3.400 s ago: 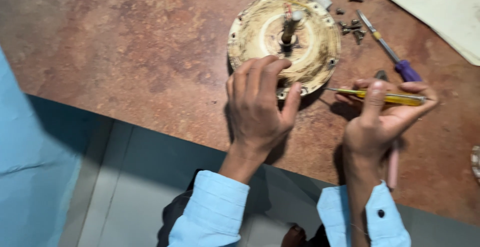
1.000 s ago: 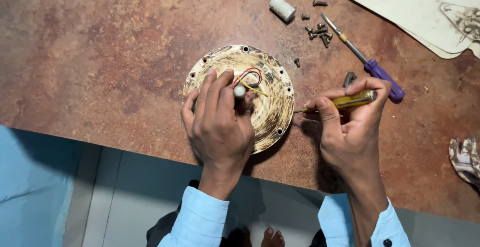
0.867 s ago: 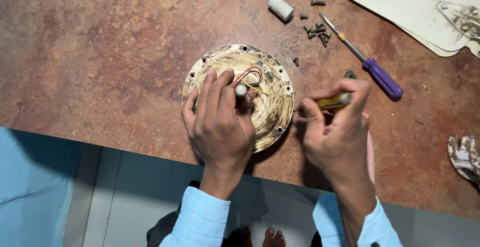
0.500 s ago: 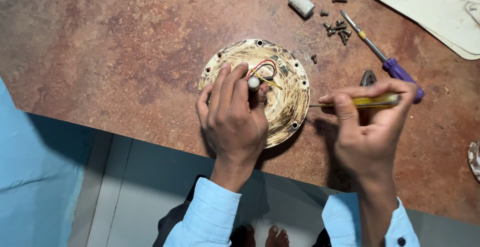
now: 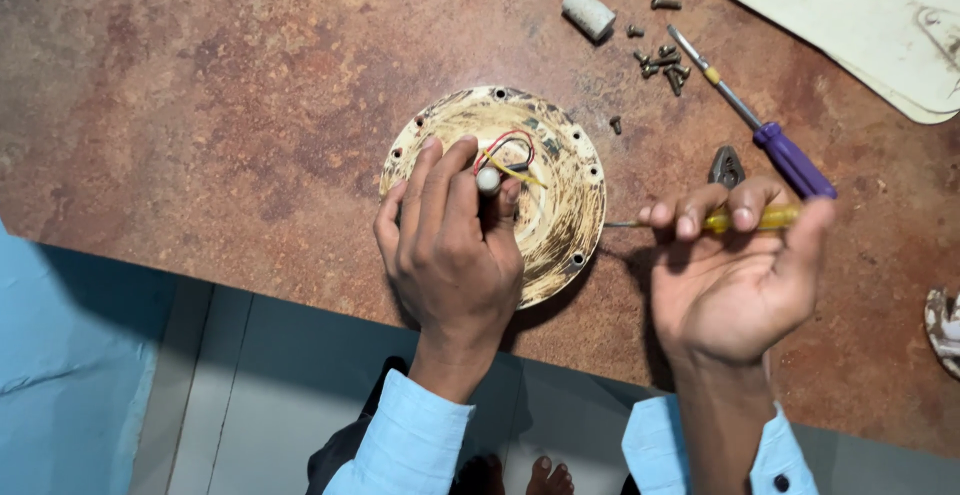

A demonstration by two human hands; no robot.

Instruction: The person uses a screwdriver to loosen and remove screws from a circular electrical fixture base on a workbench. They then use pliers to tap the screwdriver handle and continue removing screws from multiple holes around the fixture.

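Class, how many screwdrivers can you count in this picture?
2: a yellow-handled screwdriver in the right hand, and a purple-handled screwdriver lying on the table behind it.

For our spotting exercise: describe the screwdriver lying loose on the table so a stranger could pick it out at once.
Start at the round, worn metal disc on the brown table. Look up and right, past the scattered screws. There lies the purple-handled screwdriver, touched by neither hand, unlike the yellow-handled screwdriver gripped in the right hand.
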